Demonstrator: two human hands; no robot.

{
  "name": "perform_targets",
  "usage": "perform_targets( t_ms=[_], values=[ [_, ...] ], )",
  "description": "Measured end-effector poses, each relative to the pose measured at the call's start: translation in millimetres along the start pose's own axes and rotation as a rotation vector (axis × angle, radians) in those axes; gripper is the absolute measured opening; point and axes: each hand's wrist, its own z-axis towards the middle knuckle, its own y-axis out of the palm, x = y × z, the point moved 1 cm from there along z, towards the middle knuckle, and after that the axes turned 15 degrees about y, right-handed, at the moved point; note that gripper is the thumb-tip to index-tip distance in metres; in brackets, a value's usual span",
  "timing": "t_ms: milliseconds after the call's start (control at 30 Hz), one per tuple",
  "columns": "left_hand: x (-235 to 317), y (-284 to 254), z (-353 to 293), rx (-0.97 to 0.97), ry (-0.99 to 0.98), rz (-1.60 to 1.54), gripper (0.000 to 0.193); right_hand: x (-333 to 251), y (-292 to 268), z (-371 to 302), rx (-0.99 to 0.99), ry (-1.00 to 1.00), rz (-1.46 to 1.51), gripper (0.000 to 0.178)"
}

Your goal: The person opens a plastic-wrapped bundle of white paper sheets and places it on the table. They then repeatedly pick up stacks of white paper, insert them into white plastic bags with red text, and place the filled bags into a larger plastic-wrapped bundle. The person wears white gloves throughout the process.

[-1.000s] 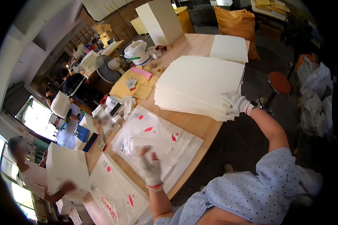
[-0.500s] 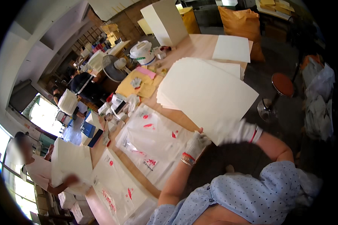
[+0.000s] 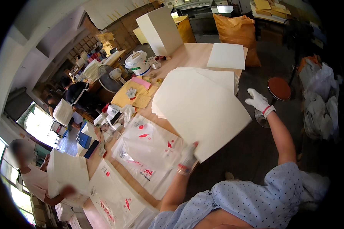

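A large white sheet of paper or card [image 3: 206, 110] lies on top of a fanned stack and juts past the table's near edge. At its lower left edge is my left hand [image 3: 187, 158], in a white glove, blurred, with its thumb along the margin; the fingers appear closed on the sheet. My right hand [image 3: 259, 101], gloved in white with a red cuff band, is off to the right of the sheet. It is open and empty, fingers apart, over the floor. Printed clear plastic bags [image 3: 151, 139] lie left of my left hand.
Another bagged white stack [image 3: 118, 194] lies nearer on the left. Beyond are a white bucket [image 3: 137, 63], a fan [image 3: 109, 78], a tall white box [image 3: 160, 32] and a smaller sheet [image 3: 226, 56]. A red stool [image 3: 279, 88] stands right. A co-worker [image 3: 36, 175] handles white sheets at far left.
My right hand has left the sheet's near edge and swung out to the right, opening. The sheet's near corner and my left hand have shifted a little left and nearer. The view has shifted slightly.
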Motion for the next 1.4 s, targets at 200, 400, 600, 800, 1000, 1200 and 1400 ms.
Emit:
perform_targets(
  t_ms=[200,400,600,800,1000,1200,1400],
  values=[
    [112.1,-75.8,-60.6,-0.243,-0.027,0.289,0.047,-19.4,67.4,-81.1,-1.114,0.075,1.191,0.071],
    [118.1,-21.4,-86.4,-0.543,0.323,1.102,0.049,-20.8,137.1,-145.5,-0.727,0.075,0.845,0.034],
    [-32.6,51.3,-122.9,-0.468,0.237,2.073,0.049,-97.5,184.6,-206.9,-0.428,0.252,0.749,0.041],
    [66.2,-124.1,-37.4,0.1,0.843,1.45,0.072,-137.1,135.8,-196.3,-0.257,-0.184,0.783,0.027],
    [220.4,-176.5,11.1,0.328,0.466,0.448,0.057,-166.5,75.7,-211.3,-0.281,-0.309,0.53,0.023],
    [215.0,-225.6,47.0,0.011,0.39,0.089,0.027,-172.3,142.3,-218.4,-0.318,-0.692,-0.189,0.017],
    [84.2,-54.2,-4.2,-0.074,0.961,1.798,0.046,-232.1,221.5,-193.7,-0.466,-0.719,-0.58,0.023]
  ],
)
